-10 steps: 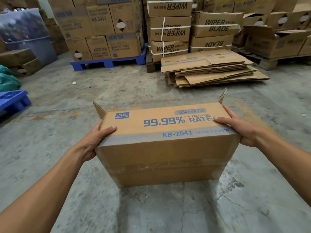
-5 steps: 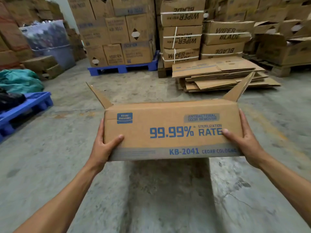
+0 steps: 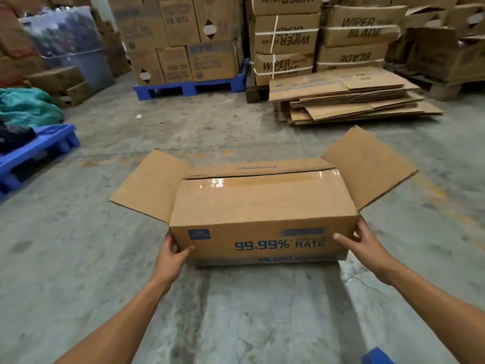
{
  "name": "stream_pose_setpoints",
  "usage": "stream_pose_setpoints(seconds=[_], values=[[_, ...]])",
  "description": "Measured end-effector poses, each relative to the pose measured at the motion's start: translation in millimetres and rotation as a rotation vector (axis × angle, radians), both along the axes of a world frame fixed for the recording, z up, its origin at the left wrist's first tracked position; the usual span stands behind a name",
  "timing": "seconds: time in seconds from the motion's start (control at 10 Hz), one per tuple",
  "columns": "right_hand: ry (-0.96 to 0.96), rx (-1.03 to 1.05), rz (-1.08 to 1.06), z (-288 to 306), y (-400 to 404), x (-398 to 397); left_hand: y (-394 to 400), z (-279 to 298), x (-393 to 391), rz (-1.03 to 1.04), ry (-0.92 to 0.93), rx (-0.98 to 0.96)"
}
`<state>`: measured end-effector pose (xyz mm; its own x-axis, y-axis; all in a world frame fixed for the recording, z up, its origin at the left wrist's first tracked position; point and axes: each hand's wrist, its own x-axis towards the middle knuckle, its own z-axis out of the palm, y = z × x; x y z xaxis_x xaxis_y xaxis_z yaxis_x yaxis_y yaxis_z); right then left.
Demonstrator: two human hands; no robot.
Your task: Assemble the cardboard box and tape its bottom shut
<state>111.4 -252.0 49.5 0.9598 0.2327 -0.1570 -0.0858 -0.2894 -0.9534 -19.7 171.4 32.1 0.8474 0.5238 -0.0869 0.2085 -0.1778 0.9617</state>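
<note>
Cardboard box held low over concrete floor, side flaps splayed, clear tape across top seam; underside hidden, lower print blurred. Left hand and right hand clasp its near corners, thumbs on printed face, fingers hidden behind ends.

Both hands, left hand and right hand, grip the taped cardboard box ends.

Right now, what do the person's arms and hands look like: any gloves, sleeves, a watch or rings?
Both forearms are bare as far as the picture shows them, with no sleeve in view. The left hand and the right hand wear no gloves. No watch, bracelet or ring shows on either wrist or on the fingers that are visible.
</note>
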Motion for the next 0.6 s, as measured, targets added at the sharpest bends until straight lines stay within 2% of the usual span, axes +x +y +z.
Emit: stream_pose_setpoints(seconds=[0.1, 0.3, 0.4, 0.5, 0.6], values=[[0.092, -0.028, -0.043, -5.8, 0.6, 4.3, -5.7, -4.7, 8.0, 0.069, 0.059, 0.013], [0.172, -0.048, -0.189, -17.8, 16.6, 7.5, -17.6, -11.8, 11.2, 0.154, 0.054, -0.036], [0.267, 0.002, -0.222, -25.4, 25.9, -1.2, -20.6, -15.8, 13.6, 0.289, 0.053, -0.105], [0.337, 0.040, -0.236, -34.6, 42.3, -15.9, -50.5, -20.8, 13.1, 0.621, 0.005, -0.317], [0.339, -0.032, -0.113, -44.7, 64.8, -53.0, -114.6, -36.8, -9.9, 0.478, 0.040, -0.395]])
